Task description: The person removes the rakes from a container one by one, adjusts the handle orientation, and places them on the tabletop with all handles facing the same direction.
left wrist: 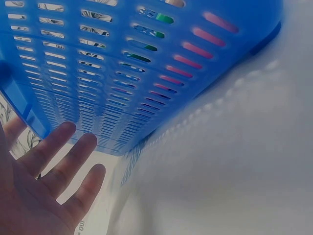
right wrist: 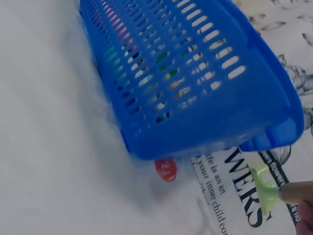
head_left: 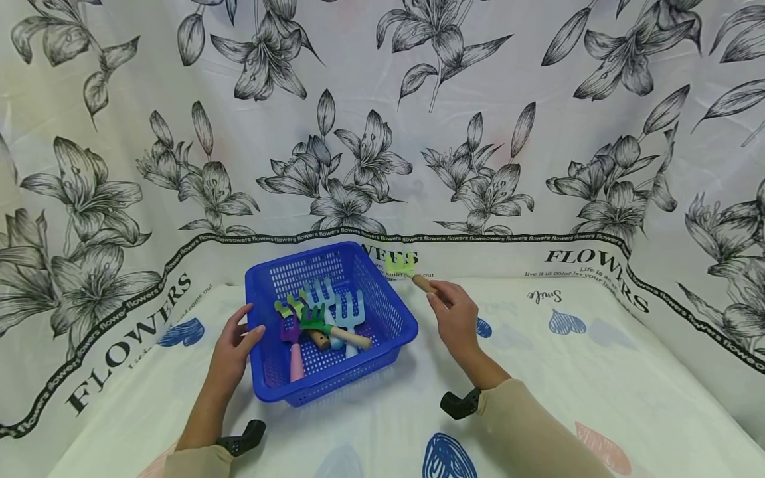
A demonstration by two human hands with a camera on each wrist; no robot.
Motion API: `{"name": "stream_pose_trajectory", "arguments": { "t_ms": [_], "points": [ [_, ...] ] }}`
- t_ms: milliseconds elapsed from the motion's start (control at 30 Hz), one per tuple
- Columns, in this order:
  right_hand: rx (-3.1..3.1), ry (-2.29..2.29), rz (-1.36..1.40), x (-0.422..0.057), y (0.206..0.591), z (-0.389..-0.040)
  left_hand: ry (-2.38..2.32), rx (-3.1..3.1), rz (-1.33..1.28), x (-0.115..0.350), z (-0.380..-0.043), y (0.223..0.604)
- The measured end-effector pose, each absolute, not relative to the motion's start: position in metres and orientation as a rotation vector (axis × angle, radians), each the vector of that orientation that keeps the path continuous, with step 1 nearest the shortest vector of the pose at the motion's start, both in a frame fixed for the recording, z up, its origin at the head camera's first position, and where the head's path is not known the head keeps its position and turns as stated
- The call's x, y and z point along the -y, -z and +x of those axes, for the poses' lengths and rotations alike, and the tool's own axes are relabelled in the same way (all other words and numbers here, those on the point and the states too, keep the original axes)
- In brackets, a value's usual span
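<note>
My right hand (head_left: pixel 457 318) pinches the wooden handle of a light green toy garden rake (head_left: pixel 399 263), held up past the basket's right rim with its tines toward the back. A blue plastic basket (head_left: pixel 335 382) stands in the middle, slightly turned. My left hand (head_left: pixel 232 345) is at its left rim, fingers spread and mostly straight outside the perforated wall in the left wrist view; the thumb overlaps the rim in the head view. Inside the basket lie several toy rakes, among them a purple one with a pink handle (head_left: pixel 295 362), a dark green one (head_left: pixel 313 318) and a light blue one (head_left: pixel 349 311).
A white cloth (head_left: pixel 538 372) printed with hearts covers the surface. Behind it and at both sides hangs a white curtain (head_left: pixel 358 79) with black flower drawings and lettering. Black wrist cameras (head_left: pixel 460 403) sit on both forearms.
</note>
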State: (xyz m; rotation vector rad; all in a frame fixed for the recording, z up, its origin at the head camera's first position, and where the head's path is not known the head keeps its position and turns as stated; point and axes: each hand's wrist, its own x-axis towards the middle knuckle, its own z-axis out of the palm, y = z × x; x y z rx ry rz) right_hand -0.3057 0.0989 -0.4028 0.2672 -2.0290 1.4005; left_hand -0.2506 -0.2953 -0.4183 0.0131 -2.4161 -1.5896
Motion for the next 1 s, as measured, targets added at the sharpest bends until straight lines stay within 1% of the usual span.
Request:
{"name": "stream_pose_trajectory", "arguments": {
  "t_ms": [467,1000],
  "points": [
    [2.199,-1.339,0.116,-0.122,0.424,-0.309,1.589,2.414,0.015,0.295,-0.25,0.418],
    [2.39,-1.243,0.105,-0.135,0.434,-0.315,1.595,2.405,0.015,0.295,-0.251,0.42]
  ]
}}
